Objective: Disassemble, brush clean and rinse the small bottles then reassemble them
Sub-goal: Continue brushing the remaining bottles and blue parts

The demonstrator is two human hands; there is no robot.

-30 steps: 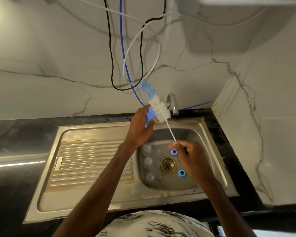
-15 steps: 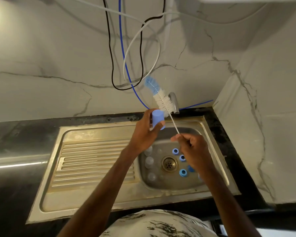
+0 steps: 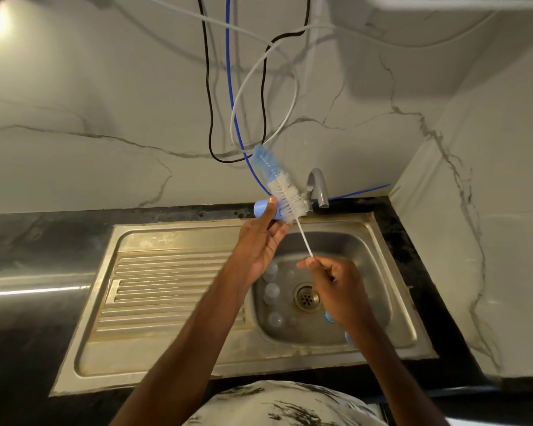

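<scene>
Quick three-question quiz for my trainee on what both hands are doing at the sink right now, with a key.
1. True or false: the right hand pinches the thin white handle of the blue-and-white bristled bottle brush.
2. The left hand holds: A) a clear bottle, B) a blue plastic cylinder, C) the tap.
3. Fill in: the small clear plastic bottles lie in the ____ of the steel sink.
Key: 1 true; 2 B; 3 basin.

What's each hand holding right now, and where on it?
Left hand grips the blue cap round its side. Right hand pinches the bottle brush at the lower end of its thin white stem.
</scene>
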